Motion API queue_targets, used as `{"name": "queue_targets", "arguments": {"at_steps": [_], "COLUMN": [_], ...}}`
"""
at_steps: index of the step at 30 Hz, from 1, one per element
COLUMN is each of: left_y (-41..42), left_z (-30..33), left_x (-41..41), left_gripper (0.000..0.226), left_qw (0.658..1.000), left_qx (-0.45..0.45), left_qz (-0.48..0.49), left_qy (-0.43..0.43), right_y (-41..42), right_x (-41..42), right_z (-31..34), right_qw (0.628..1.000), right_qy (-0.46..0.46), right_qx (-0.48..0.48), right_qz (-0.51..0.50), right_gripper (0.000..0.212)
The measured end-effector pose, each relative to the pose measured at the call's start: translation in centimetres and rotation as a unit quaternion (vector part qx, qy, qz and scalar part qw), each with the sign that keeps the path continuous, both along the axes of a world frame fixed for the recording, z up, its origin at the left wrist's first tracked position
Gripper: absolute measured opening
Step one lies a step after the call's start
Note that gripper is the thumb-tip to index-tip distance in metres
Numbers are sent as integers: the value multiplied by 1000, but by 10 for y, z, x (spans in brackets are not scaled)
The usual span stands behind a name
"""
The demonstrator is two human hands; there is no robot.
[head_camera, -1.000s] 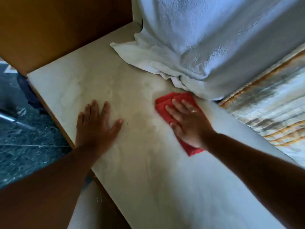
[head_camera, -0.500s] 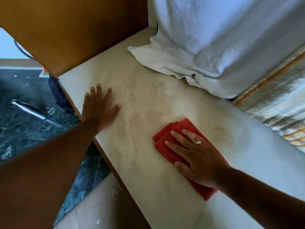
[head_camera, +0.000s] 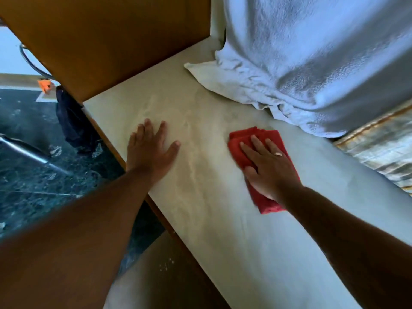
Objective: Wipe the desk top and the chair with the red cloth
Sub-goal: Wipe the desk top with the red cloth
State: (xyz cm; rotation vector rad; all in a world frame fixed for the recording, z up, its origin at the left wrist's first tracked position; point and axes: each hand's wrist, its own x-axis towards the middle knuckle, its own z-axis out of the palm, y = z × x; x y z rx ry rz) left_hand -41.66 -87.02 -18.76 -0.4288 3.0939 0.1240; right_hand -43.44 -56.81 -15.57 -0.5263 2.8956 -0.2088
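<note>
The pale, dusty desk top [head_camera: 200, 197] runs from the upper middle to the lower right. A folded red cloth [head_camera: 258, 139] lies on it near the back, and my right hand [head_camera: 267, 166] presses flat on top of it with fingers spread, a ring on one finger. My left hand [head_camera: 149, 150] rests flat on the bare desk near its left edge, fingers apart, holding nothing. Smeared dust streaks show between the two hands. No chair is clearly in view.
A white towel [head_camera: 301, 63] drapes over something at the back right, its edge lying on the desk. A brown wooden panel [head_camera: 111, 41] stands at the desk's far left end. A striped fabric [head_camera: 379, 148] lies right. Dark marble floor [head_camera: 26, 175] lies left.
My right hand has slid the red cloth back toward the towel after pulling it nearer. My left hand stays flat near the desk's left edge. The camera view shifted.
</note>
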Motion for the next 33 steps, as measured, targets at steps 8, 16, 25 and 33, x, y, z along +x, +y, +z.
{"name": "queue_targets", "arguments": {"at_steps": [8,16,25,33], "left_y": [1,0,6,-1], "left_z": [0,-1,9,-1], "left_x": [5,1,4,-4], "left_gripper": [72,73,71,78], "left_qw": [1000,1000,1000,1000], "left_qx": [4,-4,9,-17], "left_qz": [-3,1,3,3], "left_qy": [-9,-1,-22,-12], "right_y": [-62,17,-27,105], "right_x": [142,-17,150,2], "right_z": [-14,-1,-21,5], "right_qw": [975,995,975,996], "right_qy": [10,90,47,37], "right_qx": [-37,41,-4,74], "right_qz": [220,30,218,24], "right_gripper": [59,58,63,66]}}
